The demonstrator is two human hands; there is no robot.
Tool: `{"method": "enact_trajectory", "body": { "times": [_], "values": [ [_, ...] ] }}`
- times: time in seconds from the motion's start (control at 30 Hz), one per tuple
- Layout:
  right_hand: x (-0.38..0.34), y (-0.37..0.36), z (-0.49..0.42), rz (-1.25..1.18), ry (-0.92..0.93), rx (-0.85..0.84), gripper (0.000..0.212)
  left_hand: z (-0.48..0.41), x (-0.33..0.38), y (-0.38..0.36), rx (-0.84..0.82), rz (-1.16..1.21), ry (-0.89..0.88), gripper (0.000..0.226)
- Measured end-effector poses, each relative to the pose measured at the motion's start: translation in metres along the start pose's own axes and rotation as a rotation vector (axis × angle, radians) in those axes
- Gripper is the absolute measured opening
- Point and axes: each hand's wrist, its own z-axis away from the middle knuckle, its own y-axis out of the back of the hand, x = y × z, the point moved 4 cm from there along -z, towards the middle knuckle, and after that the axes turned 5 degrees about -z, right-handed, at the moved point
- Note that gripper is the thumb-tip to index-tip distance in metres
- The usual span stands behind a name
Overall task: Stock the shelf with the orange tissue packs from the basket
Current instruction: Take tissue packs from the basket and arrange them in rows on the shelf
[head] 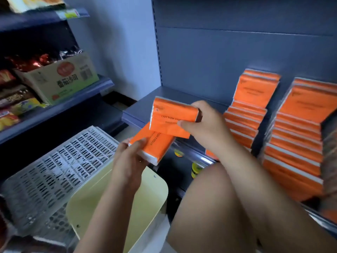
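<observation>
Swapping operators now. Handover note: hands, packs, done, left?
Left hand grips an orange plastic-wrapped tissue pack above the white slatted plastic basket. Right hand grips a second orange pack just above it, before the dark blue metal shelf.
Done: two rows of orange packs stand on the shelf's right part.
Left: shelve both held packs; the basket's contents are hidden, so check for more.

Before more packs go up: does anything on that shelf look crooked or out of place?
Yes. The left stack looks stepped rather than squared, and on both it and the right stack the rearmost packs stand tilted against the back panel. The left-hand pack and right-hand pack look intact.
</observation>
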Motion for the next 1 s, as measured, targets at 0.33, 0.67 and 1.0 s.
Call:
{"method": "enact_trajectory", "body": {
  "times": [0.33, 0.67, 1.0],
  "values": [
    [0.011, 0.181, 0.074, -0.186, 0.077, 0.283, 0.042, 0.063, 0.007, -0.145, -0.416, -0.098, -0.008, 0.047],
    [0.06, 0.33, 0.167, -0.048, 0.084, 0.64, 0.04, 0.101, -0.045, -0.266, -0.578, -0.005, 0.168, 0.064],
    [0.105, 0.413, 0.208, 0.139, 0.032, 0.945, 0.035, 0.114, -0.069, -0.392, -0.778, -0.031, 0.204, 0.015]
  ]
}}
